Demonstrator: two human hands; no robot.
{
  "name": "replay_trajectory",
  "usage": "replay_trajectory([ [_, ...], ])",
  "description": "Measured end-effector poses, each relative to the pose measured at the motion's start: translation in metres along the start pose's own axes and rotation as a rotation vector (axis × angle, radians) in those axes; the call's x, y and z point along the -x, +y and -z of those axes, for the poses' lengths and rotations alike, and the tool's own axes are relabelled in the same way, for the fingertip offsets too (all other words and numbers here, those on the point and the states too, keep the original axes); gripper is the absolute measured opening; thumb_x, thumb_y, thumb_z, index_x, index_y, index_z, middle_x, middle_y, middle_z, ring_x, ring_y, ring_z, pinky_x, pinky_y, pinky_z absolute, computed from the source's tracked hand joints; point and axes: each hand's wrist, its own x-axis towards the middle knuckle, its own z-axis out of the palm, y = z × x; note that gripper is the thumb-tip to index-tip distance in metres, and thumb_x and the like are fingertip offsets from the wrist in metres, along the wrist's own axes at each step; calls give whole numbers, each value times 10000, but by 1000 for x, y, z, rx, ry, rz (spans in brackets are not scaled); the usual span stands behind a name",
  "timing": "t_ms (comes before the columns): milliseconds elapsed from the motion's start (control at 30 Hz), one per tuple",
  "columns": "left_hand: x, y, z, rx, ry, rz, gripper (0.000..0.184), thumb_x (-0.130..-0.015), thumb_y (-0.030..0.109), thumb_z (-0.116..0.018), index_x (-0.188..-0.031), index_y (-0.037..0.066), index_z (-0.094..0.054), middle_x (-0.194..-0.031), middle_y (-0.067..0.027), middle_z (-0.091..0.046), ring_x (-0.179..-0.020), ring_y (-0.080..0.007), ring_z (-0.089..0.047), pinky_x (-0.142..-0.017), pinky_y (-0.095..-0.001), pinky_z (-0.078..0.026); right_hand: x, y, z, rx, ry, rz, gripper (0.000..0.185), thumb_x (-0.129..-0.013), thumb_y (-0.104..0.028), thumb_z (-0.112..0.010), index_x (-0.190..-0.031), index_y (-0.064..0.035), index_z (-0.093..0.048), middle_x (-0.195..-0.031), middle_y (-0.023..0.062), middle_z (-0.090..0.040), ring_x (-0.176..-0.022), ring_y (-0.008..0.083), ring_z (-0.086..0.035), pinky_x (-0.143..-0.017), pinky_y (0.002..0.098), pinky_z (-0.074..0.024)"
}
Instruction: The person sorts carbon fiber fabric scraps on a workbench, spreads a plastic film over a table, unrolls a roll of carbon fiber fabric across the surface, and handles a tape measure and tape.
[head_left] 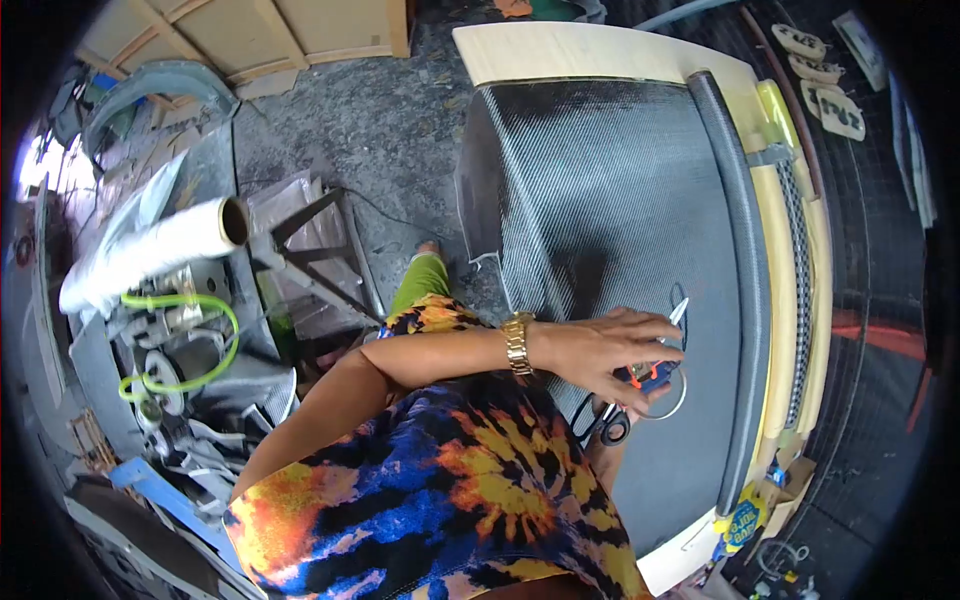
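My left hand [612, 355], with a gold watch on its wrist, reaches over the dark woven fabric [620, 190]. Its fingers close round a red and dark blue tape measure [648, 374]. A pale curved band [678, 400] loops out beside it. Below, my right hand [604, 458] is mostly covered by my left hand and shirt; its fingers are at the black handle of a pair of scissors [615, 431]. A pointed metal tip [680, 311] shows past my left fingers. Whether it belongs to the scissors I cannot tell.
The fabric lies on a pale board [570, 52], with a dark roll [735, 230] along its right side. Further right stand yellowish rolls [785, 290]. To the left are a white film roll [160, 250], a bright green hose [232, 345] and a metal stand [315, 260].
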Motion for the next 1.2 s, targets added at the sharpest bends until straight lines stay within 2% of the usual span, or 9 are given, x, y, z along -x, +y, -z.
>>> replay_trajectory([
  [167,10,-9,56,63,-125,75,642,-813,407,-653,-1281,14,-456,-1320,-190,-420,-1225,-314,-428,-1003,-402,-351,-2,28,-14,-207,-92,-57,896,-763,-699,-536,-1375,-84,-311,-1291,178,-456,-570,152,-597,-394,223,-471],
  [200,15,-15,63,111,-149,55,680,-799,413,-668,-1300,15,-439,-1337,-193,-405,-1236,-325,-416,-1005,-407,-355,-5,35,-23,-282,-287,-91,912,-763,-713,-513,-1369,-59,-323,-1308,167,-445,-694,187,-634,-492,227,-518],
  [300,32,-22,93,134,-279,28,820,-748,425,-719,-1380,48,-356,-1413,-211,-301,-1279,-357,-364,-1038,-416,-347,-4,67,-61,17,-41,26,819,-843,-631,-487,-1386,-44,-312,-1325,108,-461,-1113,203,-531,-800,256,-495],
  [433,56,-44,151,9,-338,121,902,-707,394,-761,-1428,114,-298,-1436,-189,-264,-1311,-353,-322,-1049,-439,-343,-36,118,-116,-25,152,-46,628,-880,-476,-559,-1311,-40,-424,-1125,66,-597,-775,115,-618,-656,224,-513],
  [633,73,-80,262,-12,-353,152,950,-623,323,-833,-1395,68,-342,-1363,-183,-374,-1255,-333,-399,-1007,-420,-380,-92,164,-220,142,27,-111,342,-902,-332,-589,-1094,-55,-530,-690,22,-522,-493,72,-437,-433,195,-332],
  [700,76,-85,288,35,-269,244,933,-610,297,-845,-1368,38,-366,-1309,-166,-425,-1211,-301,-445,-990,-393,-391,-114,188,-219,-18,-75,-164,264,-953,-283,-510,-1128,-87,-531,-672,48,-501,-478,103,-422,-450,257,-361],
  [833,85,-123,330,95,33,389,919,-621,232,-844,-1368,17,-355,-1260,-129,-462,-1151,-226,-486,-918,-340,-428,-148,215,-221,-172,-93,-165,295,-977,-197,-430,-1201,-14,-490,-1126,176,-601,-486,83,-374,-500,257,-384],
  [967,52,-174,384,-314,-51,330,841,-630,174,-825,-1335,13,-395,-1176,-137,-493,-1072,-247,-522,-897,-335,-445,-167,244,-214,-59,132,-62,224,-955,-148,-414,-1098,-4,-509,-735,72,-555,-479,104,-411,-469,281,-409],
  [1200,-44,-311,414,-538,-366,158,786,-619,241,-814,-1294,73,-448,-1162,-121,-502,-1077,-319,-506,-913,-394,-438,-201,280,-272,88,316,74,92,-955,-146,-469,-976,-74,-521,-693,-15,-497,-585,70,-440,-518,236,-376],
])
